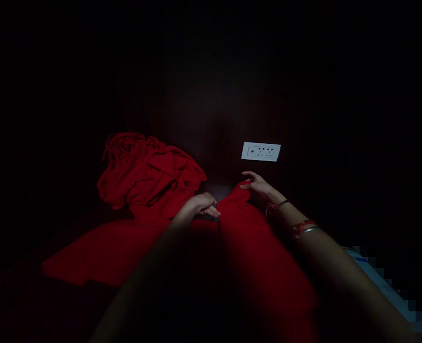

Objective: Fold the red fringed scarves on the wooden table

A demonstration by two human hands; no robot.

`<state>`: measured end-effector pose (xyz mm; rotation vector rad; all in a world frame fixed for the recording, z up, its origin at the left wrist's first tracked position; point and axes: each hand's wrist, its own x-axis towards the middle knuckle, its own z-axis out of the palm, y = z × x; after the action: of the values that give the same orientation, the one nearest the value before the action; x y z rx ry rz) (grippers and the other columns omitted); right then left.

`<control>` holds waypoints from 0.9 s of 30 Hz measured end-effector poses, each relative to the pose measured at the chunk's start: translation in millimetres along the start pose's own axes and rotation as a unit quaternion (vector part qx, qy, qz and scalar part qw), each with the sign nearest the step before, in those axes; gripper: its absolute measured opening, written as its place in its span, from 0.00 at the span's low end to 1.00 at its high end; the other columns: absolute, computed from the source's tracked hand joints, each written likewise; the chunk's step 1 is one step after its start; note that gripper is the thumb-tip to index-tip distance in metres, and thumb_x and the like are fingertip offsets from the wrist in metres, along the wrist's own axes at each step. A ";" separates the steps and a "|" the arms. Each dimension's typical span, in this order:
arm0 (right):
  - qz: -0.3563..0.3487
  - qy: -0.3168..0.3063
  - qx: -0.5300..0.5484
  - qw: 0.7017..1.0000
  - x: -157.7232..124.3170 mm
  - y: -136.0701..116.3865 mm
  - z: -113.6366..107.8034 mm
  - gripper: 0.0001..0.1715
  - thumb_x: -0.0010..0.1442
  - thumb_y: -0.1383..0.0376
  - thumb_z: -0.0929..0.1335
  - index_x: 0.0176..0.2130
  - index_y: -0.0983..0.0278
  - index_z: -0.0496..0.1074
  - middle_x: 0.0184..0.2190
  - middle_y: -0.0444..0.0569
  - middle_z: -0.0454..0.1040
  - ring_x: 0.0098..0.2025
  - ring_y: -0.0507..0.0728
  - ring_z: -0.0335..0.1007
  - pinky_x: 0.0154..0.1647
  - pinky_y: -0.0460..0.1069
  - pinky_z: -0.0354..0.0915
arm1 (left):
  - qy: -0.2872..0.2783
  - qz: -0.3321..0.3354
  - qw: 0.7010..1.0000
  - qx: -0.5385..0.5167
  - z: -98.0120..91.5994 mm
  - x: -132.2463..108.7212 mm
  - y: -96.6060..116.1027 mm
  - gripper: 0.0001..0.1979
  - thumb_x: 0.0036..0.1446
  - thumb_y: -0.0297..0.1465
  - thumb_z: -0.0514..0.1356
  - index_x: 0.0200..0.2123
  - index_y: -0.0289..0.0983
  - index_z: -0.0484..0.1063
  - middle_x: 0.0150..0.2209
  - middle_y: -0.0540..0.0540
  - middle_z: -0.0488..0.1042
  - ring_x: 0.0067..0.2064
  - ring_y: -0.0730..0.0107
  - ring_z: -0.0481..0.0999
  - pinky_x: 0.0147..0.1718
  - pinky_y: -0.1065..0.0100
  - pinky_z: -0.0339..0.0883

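The right grip (pixel 259 186) is pinching the top end of the red cloth (pixel 261 243), the thumb lying over its face while a finger is reaching out above. From there the cloth is running down toward the bottom of the view, widening and fading into the dark. The left grip (pixel 205 204) is hanging just beside the cloth's left edge, its wrist bending and its fingers pointing right; whether it is touching or holding that edge, I cannot tell. To its left, a red heap (pixel 157 174) is lying in crumpled folds, with fringe (pixel 123 143) gathering at its far end. A flat red flap (pixel 96 247) is spreading in front of the heap; whether heap, flap and cloth are forming one piece is unclear. Beyond the right grip, a white socket (pixel 261 151) is sitting on the dark wall (pixel 214 100). The right arm (pixel 334 259) is wearing thin cords (pixel 273 206) near the wrist, with a red band (pixel 298 231) and a silver bangle (pixel 311 229) further up. Past that arm, a pale thing (pixel 378 281) is showing at lower right, partly hidden.
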<state>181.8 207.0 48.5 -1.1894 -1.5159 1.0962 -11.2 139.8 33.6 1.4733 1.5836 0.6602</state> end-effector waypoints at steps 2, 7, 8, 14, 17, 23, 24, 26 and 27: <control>0.002 0.008 0.012 1.000 -15.8 3.4 -14.2 0.36 0.37 0.79 0.68 0.46 0.63 0.59 0.20 0.39 0.66 0.20 0.48 0.64 0.20 0.42 0.62 | -0.043 -0.022 0.999 0.016 2.1 -3.8 3.6 0.08 0.47 0.20 0.50 0.21 0.34 0.65 0.17 0.49 0.71 0.22 0.72 0.71 0.17 0.77 0.52; 0.101 -0.009 0.072 0.992 -47.1 20.7 -39.7 0.38 0.37 0.72 0.71 0.48 0.60 0.57 0.27 0.43 0.69 0.26 0.49 0.67 0.26 0.44 0.65 | -0.036 -0.012 0.998 0.053 12.0 -7.8 9.7 0.08 0.49 0.24 0.51 0.20 0.34 0.65 0.13 0.51 0.66 0.19 0.73 0.68 0.21 0.75 0.58; 0.118 -0.006 0.081 0.990 -50.2 24.1 -41.4 0.37 0.38 0.70 0.71 0.48 0.61 0.57 0.29 0.44 0.70 0.27 0.49 0.67 0.26 0.44 0.66 | -0.032 -0.012 0.997 0.062 13.3 -7.7 9.7 0.10 0.51 0.27 0.50 0.20 0.34 0.66 0.13 0.50 0.65 0.18 0.72 0.68 0.20 0.75 0.58; 0.084 -0.036 0.125 0.988 -54.7 28.2 -43.0 0.36 0.38 0.75 0.70 0.47 0.61 0.59 0.24 0.41 0.70 0.26 0.49 0.67 0.26 0.43 0.65 | -0.015 -0.008 0.995 0.098 12.7 -6.2 6.0 0.15 0.50 0.37 0.53 0.21 0.32 0.66 0.14 0.48 0.67 0.16 0.72 0.67 0.17 0.75 0.55; 0.049 -0.037 0.157 0.986 -58.1 21.4 -46.2 0.35 0.39 0.76 0.69 0.47 0.61 0.59 0.23 0.39 0.69 0.25 0.48 0.66 0.27 0.42 0.64 | -0.034 -0.019 0.998 0.045 11.9 -5.9 5.4 0.13 0.49 0.35 0.56 0.20 0.32 0.64 0.13 0.50 0.65 0.15 0.75 0.66 0.14 0.77 0.50; 0.020 -0.027 0.175 0.984 -64.3 11.1 -50.5 0.35 0.39 0.76 0.68 0.47 0.60 0.59 0.24 0.39 0.68 0.25 0.47 0.66 0.27 0.41 0.63 | -0.051 -0.004 0.995 -0.080 8.0 -5.2 7.4 0.06 0.45 0.30 0.59 0.23 0.33 0.65 0.16 0.53 0.65 0.15 0.82 0.63 0.11 0.79 0.41; 0.014 -0.025 0.181 0.983 -64.5 10.4 -50.4 0.34 0.39 0.76 0.68 0.47 0.61 0.60 0.24 0.39 0.68 0.25 0.47 0.66 0.27 0.42 0.63 | -0.062 -0.010 0.994 -0.094 6.7 -4.9 7.5 0.07 0.45 0.31 0.59 0.24 0.33 0.66 0.15 0.54 0.65 0.14 0.83 0.60 0.11 0.79 0.41; 0.005 -0.010 0.190 0.982 -64.2 9.6 -49.7 0.32 0.40 0.75 0.68 0.46 0.62 0.60 0.24 0.39 0.69 0.25 0.47 0.66 0.28 0.42 0.63 | -0.091 -0.030 0.984 -0.149 4.3 -4.0 7.3 0.08 0.46 0.33 0.58 0.22 0.33 0.65 0.14 0.54 0.62 0.12 0.85 0.56 0.10 0.80 0.42; 0.000 0.002 0.191 0.982 -63.9 9.5 -49.1 0.31 0.40 0.75 0.67 0.45 0.62 0.61 0.23 0.39 0.68 0.25 0.47 0.66 0.28 0.42 0.63 | -0.109 -0.043 0.974 -0.194 3.5 -3.6 7.4 0.09 0.48 0.33 0.57 0.21 0.33 0.64 0.13 0.54 0.61 0.12 0.85 0.55 0.10 0.80 0.42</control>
<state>240.4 151.2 41.9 -0.9251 -1.2298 1.3133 -4.6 136.9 38.9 1.1387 1.2589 0.6872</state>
